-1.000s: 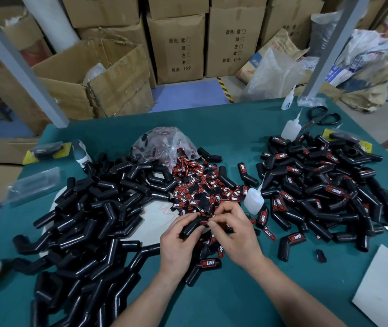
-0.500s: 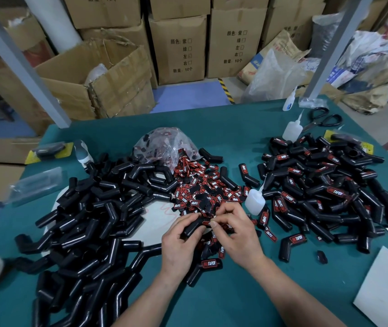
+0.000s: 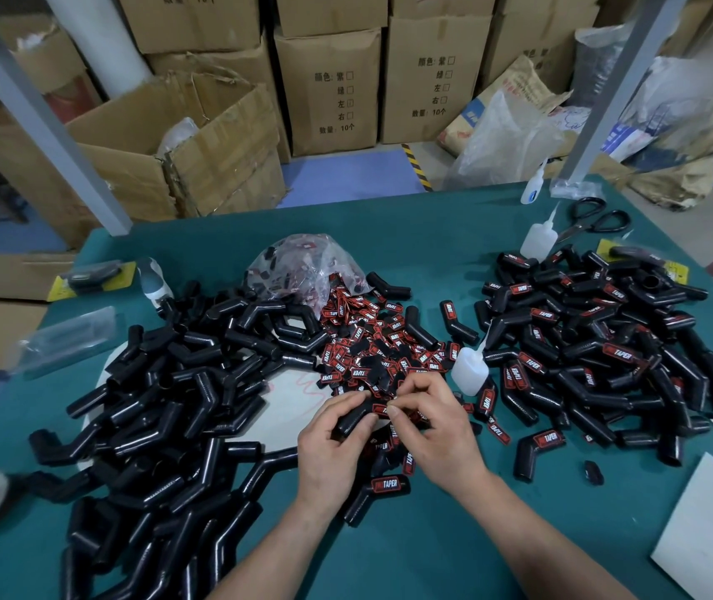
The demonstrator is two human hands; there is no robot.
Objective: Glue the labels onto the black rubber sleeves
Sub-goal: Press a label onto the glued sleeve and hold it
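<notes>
My left hand (image 3: 333, 443) grips a black rubber sleeve (image 3: 352, 420) near the table's middle. My right hand (image 3: 432, 430) pinches a red and black label (image 3: 381, 410) against that sleeve's upper end. Behind my hands lies a heap of loose labels (image 3: 372, 344). A pile of bare sleeves (image 3: 173, 396) fills the left side. A pile of labelled sleeves (image 3: 597, 348) lies on the right. A small glue bottle (image 3: 469, 370) stands just right of the label heap.
A plastic bag of labels (image 3: 302, 266) sits behind the heap. Two more glue bottles (image 3: 539, 238) and black scissors (image 3: 597, 220) lie at the back right. A white sheet (image 3: 710, 539) covers the front right corner. Cardboard boxes (image 3: 328, 88) stand beyond the green table (image 3: 432, 552).
Both hands stay in the same spot on the sleeve; the right fingers have shifted slightly while pressing the label. Nothing else has moved.
</notes>
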